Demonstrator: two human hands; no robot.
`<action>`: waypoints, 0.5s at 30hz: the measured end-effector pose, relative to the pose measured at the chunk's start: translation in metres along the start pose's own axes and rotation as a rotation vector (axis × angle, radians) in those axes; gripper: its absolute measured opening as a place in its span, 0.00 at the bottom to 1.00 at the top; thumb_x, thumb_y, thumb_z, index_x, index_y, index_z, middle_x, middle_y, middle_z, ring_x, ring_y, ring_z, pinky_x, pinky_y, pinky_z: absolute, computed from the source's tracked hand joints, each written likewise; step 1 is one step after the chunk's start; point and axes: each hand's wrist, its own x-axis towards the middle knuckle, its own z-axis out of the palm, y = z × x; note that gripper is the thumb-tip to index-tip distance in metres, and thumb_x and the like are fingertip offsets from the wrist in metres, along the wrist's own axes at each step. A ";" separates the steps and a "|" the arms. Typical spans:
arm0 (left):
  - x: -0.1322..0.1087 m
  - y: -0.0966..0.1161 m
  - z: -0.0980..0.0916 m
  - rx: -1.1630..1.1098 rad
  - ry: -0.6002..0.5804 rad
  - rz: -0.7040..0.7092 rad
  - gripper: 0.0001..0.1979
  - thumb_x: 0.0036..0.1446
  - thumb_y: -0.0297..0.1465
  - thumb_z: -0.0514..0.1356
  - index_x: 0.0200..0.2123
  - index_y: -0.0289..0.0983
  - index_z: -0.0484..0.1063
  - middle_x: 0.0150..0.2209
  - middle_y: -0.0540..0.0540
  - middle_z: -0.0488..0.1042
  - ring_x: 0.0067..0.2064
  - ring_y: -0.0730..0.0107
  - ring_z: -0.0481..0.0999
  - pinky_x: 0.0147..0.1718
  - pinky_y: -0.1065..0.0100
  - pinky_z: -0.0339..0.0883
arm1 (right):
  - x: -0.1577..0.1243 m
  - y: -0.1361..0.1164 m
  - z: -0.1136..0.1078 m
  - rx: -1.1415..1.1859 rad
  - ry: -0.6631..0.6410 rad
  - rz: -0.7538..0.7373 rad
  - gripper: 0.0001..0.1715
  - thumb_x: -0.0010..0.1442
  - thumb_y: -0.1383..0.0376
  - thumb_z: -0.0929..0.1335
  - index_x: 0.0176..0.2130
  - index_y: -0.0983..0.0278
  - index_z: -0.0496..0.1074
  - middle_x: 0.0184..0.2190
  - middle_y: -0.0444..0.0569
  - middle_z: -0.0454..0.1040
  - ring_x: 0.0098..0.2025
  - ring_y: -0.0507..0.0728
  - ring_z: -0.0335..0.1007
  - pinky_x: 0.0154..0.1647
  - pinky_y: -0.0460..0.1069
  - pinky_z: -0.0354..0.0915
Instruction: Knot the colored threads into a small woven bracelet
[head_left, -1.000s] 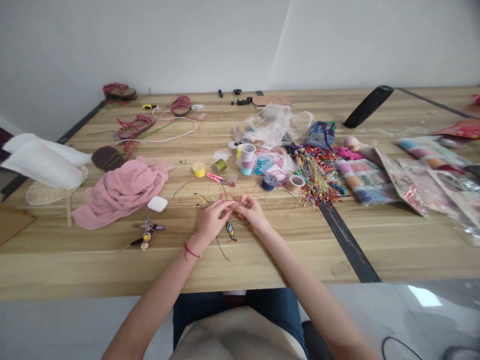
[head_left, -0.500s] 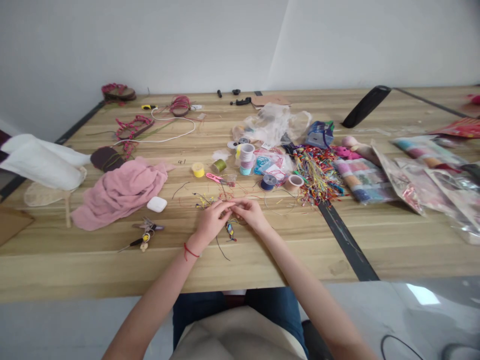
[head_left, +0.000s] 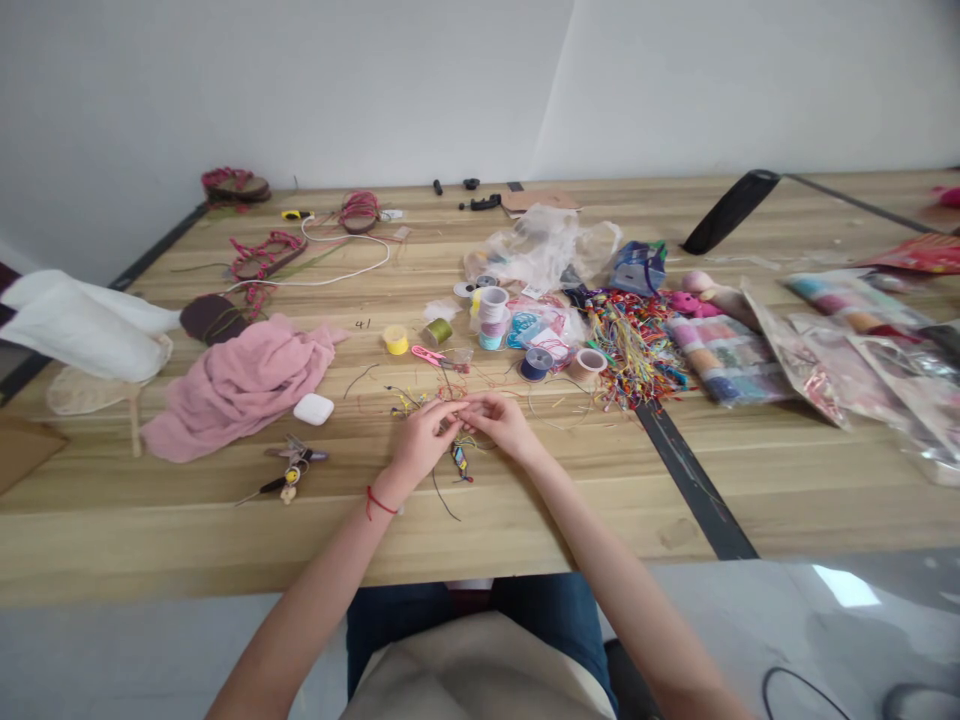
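My left hand [head_left: 424, 436], with a red string bracelet [head_left: 381, 501] at its wrist, meets my right hand [head_left: 504, 426] fingertip to fingertip over the table. Both are closed in a pinch on thin cords of a small knotted cord piece [head_left: 460, 460]. Its blue, yellow and red patterned end hangs below the fingers, with a loose dark cord [head_left: 444, 497] trailing towards me. What lies right between the fingertips is too small to make out. Just behind the left hand, yellow and dark cord ends [head_left: 403, 402] spread over the wood.
Beyond my hands lie pink thread snips [head_left: 427, 356], a yellow spool [head_left: 395, 340], a green spool [head_left: 437, 332] and a navy spool [head_left: 537, 365]. A heap of colourful strings [head_left: 634, 350] is to the right. Leftward are a pink cloth [head_left: 240, 390], a white case [head_left: 313, 408] and keys [head_left: 291, 470].
Both hands stay together at the same spot; their fingers shift only slightly on the cords. The view moves a touch, and nothing else has visibly moved.
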 end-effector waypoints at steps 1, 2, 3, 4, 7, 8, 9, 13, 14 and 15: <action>0.000 0.000 0.000 0.001 0.002 -0.002 0.17 0.55 0.19 0.61 0.46 0.39 0.76 0.33 0.50 0.74 0.22 0.82 0.61 0.24 0.77 0.61 | 0.000 0.000 -0.001 -0.002 -0.014 -0.006 0.22 0.42 0.57 0.78 0.37 0.64 0.77 0.27 0.47 0.79 0.27 0.53 0.73 0.31 0.48 0.69; 0.000 0.000 0.000 0.004 0.005 -0.005 0.17 0.54 0.19 0.61 0.46 0.39 0.76 0.33 0.51 0.74 0.22 0.82 0.60 0.24 0.77 0.61 | 0.000 0.000 -0.002 -0.004 -0.026 -0.012 0.22 0.42 0.58 0.78 0.38 0.64 0.77 0.27 0.47 0.79 0.28 0.53 0.73 0.32 0.48 0.69; 0.000 0.000 0.000 0.010 0.006 -0.008 0.17 0.54 0.19 0.61 0.46 0.39 0.76 0.33 0.51 0.74 0.22 0.82 0.60 0.24 0.77 0.60 | 0.000 0.000 -0.002 -0.005 -0.039 -0.017 0.22 0.43 0.59 0.78 0.38 0.64 0.77 0.28 0.47 0.79 0.29 0.53 0.73 0.33 0.48 0.69; 0.000 0.000 0.000 0.017 0.007 -0.012 0.17 0.54 0.19 0.61 0.46 0.39 0.76 0.33 0.51 0.74 0.22 0.82 0.59 0.23 0.77 0.60 | 0.000 -0.001 -0.003 -0.007 -0.050 -0.022 0.22 0.43 0.60 0.78 0.39 0.64 0.76 0.28 0.47 0.79 0.29 0.53 0.73 0.33 0.48 0.69; 0.000 0.000 0.000 0.033 0.006 -0.016 0.17 0.54 0.19 0.61 0.47 0.39 0.76 0.33 0.51 0.73 0.22 0.82 0.59 0.23 0.77 0.59 | 0.001 -0.001 -0.005 -0.021 -0.077 -0.037 0.22 0.44 0.61 0.77 0.40 0.64 0.76 0.29 0.47 0.79 0.31 0.53 0.73 0.35 0.49 0.69; 0.000 0.000 0.000 0.033 0.007 -0.012 0.17 0.55 0.19 0.61 0.47 0.39 0.76 0.32 0.52 0.73 0.22 0.82 0.59 0.24 0.77 0.59 | 0.001 -0.001 -0.005 -0.027 -0.080 -0.042 0.22 0.44 0.61 0.77 0.40 0.64 0.76 0.29 0.47 0.79 0.31 0.54 0.73 0.35 0.49 0.69; 0.000 0.000 0.000 0.031 0.008 -0.007 0.17 0.55 0.19 0.61 0.47 0.39 0.76 0.32 0.52 0.73 0.22 0.82 0.60 0.24 0.77 0.59 | 0.001 -0.001 -0.006 -0.034 -0.079 -0.049 0.21 0.45 0.60 0.77 0.40 0.64 0.76 0.29 0.47 0.78 0.31 0.54 0.73 0.35 0.49 0.69; 0.000 -0.001 -0.001 0.023 0.029 0.010 0.17 0.55 0.20 0.62 0.47 0.38 0.76 0.31 0.52 0.73 0.22 0.81 0.59 0.24 0.77 0.59 | 0.002 0.000 -0.008 -0.073 -0.044 -0.067 0.19 0.46 0.60 0.76 0.39 0.64 0.76 0.29 0.47 0.78 0.32 0.54 0.73 0.35 0.49 0.68; 0.000 -0.002 -0.001 0.025 0.033 0.011 0.17 0.55 0.20 0.62 0.47 0.39 0.76 0.31 0.52 0.73 0.22 0.81 0.59 0.23 0.77 0.59 | 0.001 0.000 -0.009 -0.086 -0.032 -0.065 0.18 0.46 0.60 0.76 0.38 0.64 0.76 0.29 0.47 0.77 0.31 0.53 0.72 0.35 0.48 0.67; 0.000 -0.003 0.000 0.027 0.039 0.011 0.17 0.55 0.21 0.62 0.47 0.39 0.76 0.31 0.52 0.73 0.22 0.81 0.59 0.23 0.77 0.59 | 0.001 0.000 -0.009 -0.100 -0.022 -0.060 0.18 0.47 0.60 0.75 0.38 0.64 0.76 0.29 0.47 0.77 0.30 0.53 0.72 0.34 0.48 0.67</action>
